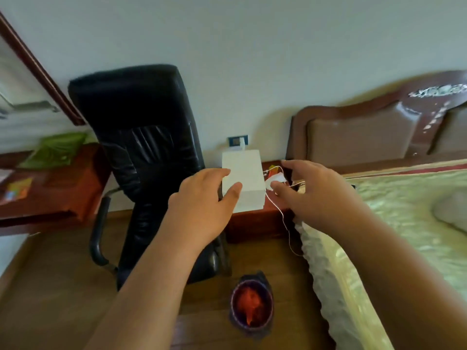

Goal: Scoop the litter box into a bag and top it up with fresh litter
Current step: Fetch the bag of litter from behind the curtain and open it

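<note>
Both hands, left (202, 205) and right (321, 198), reach open-fingered around the white box (246, 173); the right could snag the thin white cable (279, 210).

Two bare forearms reach up from the bottom of the frame toward its centre, the left from the lower left and the right from the lower right. The left hand (202, 205) is palm down with its back to the camera, fingers loosely extended and thumb spread. The right hand (321, 195), just right of centre, has its fingers spread and gently curved, thumb pointing left toward the other hand.
</note>
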